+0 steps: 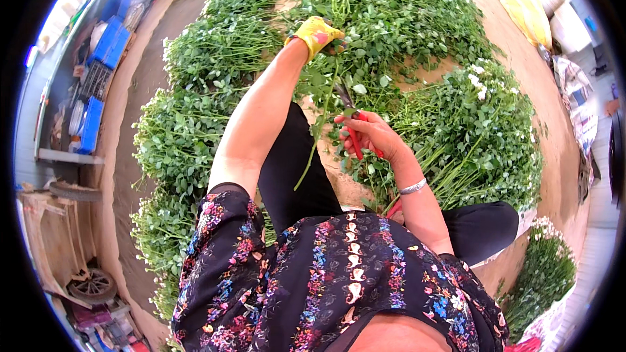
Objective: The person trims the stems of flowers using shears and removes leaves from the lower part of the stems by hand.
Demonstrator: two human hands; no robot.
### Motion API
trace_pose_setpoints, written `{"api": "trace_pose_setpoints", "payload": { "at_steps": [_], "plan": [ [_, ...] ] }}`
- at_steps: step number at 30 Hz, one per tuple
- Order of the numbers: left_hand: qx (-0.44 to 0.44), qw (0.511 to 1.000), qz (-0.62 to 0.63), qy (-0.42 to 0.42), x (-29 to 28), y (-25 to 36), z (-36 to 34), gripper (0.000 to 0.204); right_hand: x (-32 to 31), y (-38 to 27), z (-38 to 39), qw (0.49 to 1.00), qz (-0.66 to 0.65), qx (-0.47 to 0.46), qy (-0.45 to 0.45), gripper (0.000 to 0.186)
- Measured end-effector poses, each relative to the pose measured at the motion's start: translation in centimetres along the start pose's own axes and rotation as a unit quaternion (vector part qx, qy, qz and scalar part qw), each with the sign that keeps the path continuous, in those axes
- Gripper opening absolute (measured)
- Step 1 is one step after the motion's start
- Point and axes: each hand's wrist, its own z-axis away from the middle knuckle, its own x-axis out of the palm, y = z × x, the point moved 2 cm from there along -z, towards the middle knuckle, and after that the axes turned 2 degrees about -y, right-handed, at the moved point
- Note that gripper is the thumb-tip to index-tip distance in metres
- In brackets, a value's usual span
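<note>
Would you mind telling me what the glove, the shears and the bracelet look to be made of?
Glove: yellow, matte, likely knit fabric or rubber-coated. Shears: dark, dull metal blades; glossy red grips, probably plastic. Bracelet: bright, shiny silver-coloured metal, judging by its glint.

A long green leafy stem [317, 132] hangs steeply toward six o'clock, red-handled pruning shears [353, 132] crossing it.

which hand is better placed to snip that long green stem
Right. The right hand holds the red-handled shears, whose blades sit by the stem. The gloved left hand grips the stem's top, steadying it.
</note>
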Motion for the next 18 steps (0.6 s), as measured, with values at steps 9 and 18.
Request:
{"api": "trace_pose_setpoints", "payload": {
  "at_steps": [9, 18],
  "plan": [
    [0.057, 0.977, -0.067, 0.193, -5.9, -1.6, -0.4, 0.018, -2.1, -1.3, -0.8, 0.964, -0.137, -0.157, 0.162, 0.023],
    [0.116, 0.767, 0.479, 0.411, -23.0, -12.9, 9.3, 0.021, -6.4, 0.1, -1.2, 0.956, -0.152, -0.159, 0.194, 0.025]
  ]
}}
